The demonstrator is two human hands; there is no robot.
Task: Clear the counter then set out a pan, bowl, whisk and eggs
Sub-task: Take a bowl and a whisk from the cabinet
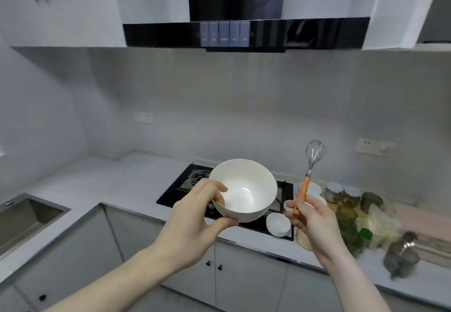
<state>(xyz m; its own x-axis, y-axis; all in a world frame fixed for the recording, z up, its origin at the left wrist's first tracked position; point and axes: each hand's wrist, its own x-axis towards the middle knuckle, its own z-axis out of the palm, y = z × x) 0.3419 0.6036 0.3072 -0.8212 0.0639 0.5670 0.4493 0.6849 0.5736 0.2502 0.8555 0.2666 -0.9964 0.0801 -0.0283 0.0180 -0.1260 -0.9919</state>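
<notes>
My left hand (pixel 195 216) grips a large white bowl (pixel 246 189) by its near rim, with the thumb under it and fingers over the edge. The bowl is empty and tilted toward me, held in the air above the black gas hob (pixel 170 194). My right hand (pixel 310 216) holds a whisk (pixel 311 165) upright by its orange handle, the wire head pointing up. No pan and no eggs are visible.
A small white bowl (pixel 279 223) sits on the hob's front right corner. Jars (pixel 341 193), green bottles (pixel 351 226) and bags crowd the counter at the right. A sink (pixel 26 216) lies at the left, with pale countertop (pixel 109 182) between it and the hob.
</notes>
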